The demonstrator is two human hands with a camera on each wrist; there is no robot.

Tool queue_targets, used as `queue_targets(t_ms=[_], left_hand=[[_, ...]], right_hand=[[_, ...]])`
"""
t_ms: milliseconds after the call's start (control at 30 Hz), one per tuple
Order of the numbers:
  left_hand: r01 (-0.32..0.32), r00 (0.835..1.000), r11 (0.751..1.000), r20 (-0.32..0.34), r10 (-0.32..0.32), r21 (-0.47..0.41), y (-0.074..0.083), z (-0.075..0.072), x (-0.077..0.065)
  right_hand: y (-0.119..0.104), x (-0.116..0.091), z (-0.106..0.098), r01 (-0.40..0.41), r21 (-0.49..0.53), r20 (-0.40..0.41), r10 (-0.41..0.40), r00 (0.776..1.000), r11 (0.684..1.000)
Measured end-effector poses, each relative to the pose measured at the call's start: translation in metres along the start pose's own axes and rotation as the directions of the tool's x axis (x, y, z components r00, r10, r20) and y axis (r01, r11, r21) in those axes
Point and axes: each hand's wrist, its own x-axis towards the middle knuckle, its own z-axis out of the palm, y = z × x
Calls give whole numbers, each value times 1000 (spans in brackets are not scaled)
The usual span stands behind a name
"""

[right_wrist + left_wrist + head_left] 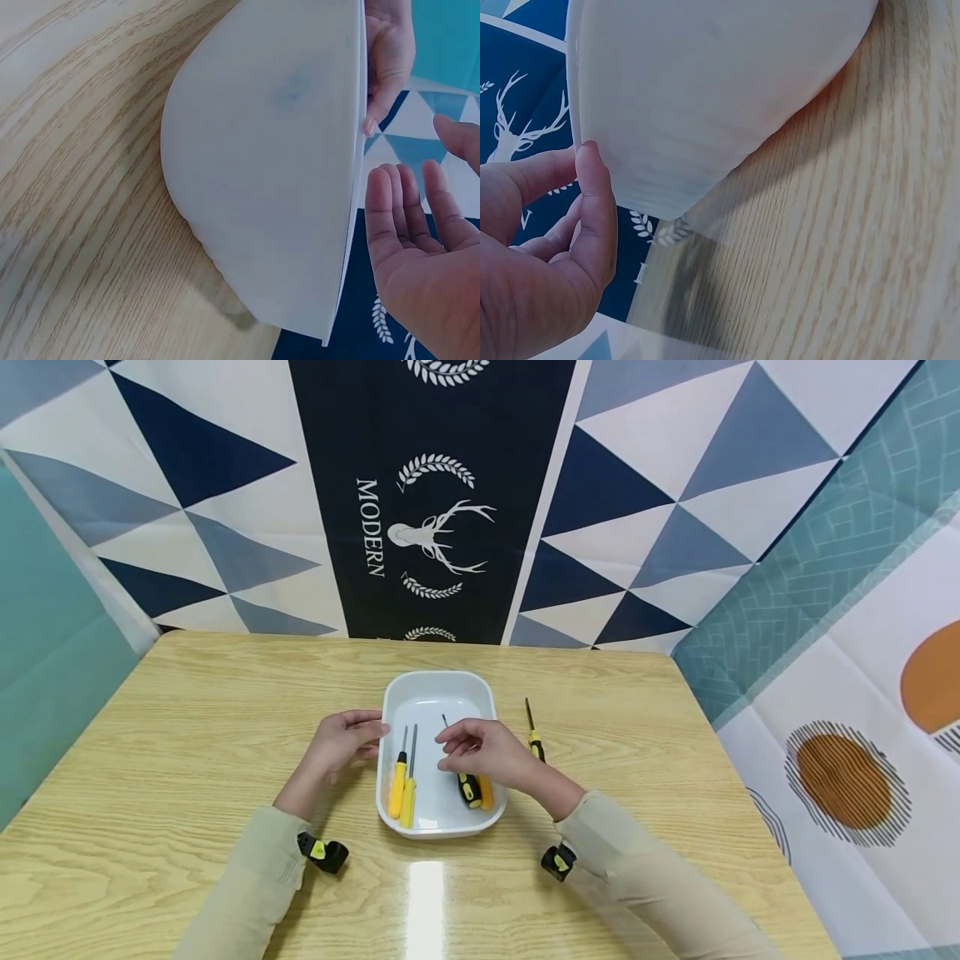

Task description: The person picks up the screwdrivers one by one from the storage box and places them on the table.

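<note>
My left hand (341,743) pinches the left rim of a white plastic tray (435,692); in the left wrist view its thumb and fingers meet at that edge. Inside, along the left wall, lie two screwdrivers, one with an orange-yellow handle (398,785) and one with a yellow handle (408,800). Over the tray's right half hovers my right hand (491,756), its fingers loosely bent and holding nothing in the right wrist view. Beneath it is a black-and-yellow screwdriver (469,792), partly hidden, beside an orange handle (487,795).
Right of the tray, another screwdriver (534,739) lies on the wooden table (225,735), its handle partly covered by my right wrist. A patterned cloth (427,568) hangs behind the table's far edge. Wrist cameras (324,853) sit on both sleeves.
</note>
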Motion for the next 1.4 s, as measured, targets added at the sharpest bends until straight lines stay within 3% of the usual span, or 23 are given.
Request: queue_targets(t_ms=[500, 867, 1400], left_hand=[[-2, 1000, 1000, 13, 2, -17, 0, 1, 2], [-44, 999, 999, 13, 44, -26, -1, 0, 2], [-17, 1000, 999, 2, 18, -32, -2, -1, 1]], right_hand=[[3, 5, 7, -41, -32, -17, 40, 999, 999], [6, 9, 12, -9, -62, -3, 9, 1000, 998], [8, 14, 21, -52, -78, 8, 53, 999, 996]])
